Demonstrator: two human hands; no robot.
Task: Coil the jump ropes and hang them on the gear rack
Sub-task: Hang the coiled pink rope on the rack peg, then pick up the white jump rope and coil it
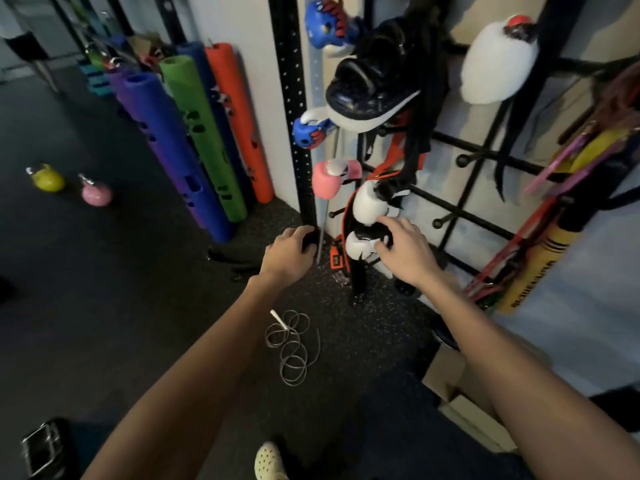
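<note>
- Floor (104,271): matt black rubber, speckled, granular.
- Gear rack (291,98): black painted metal, matt.
- Jump rope (294,351): thin grey cable, smooth, slight sheen; white plastic handle.
- Tubes (194,133): coloured, matt, rubber or foam.
- Kettlebells (97,194): glossy coating.

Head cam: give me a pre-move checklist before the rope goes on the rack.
1. Jump rope coiled: not ok, it lies in loose, uneven loops on the floor.
2. Rope in hand: not ok, neither hand touches it.
3. Left hand free: not ok, its fingers curl round a dark object by the black upright; cannot tell what it is.
4. Right hand free: not ok, it rests on the white boxing gloves.
5. Free peg on the gear rack: ok, several stand bare.
</note>
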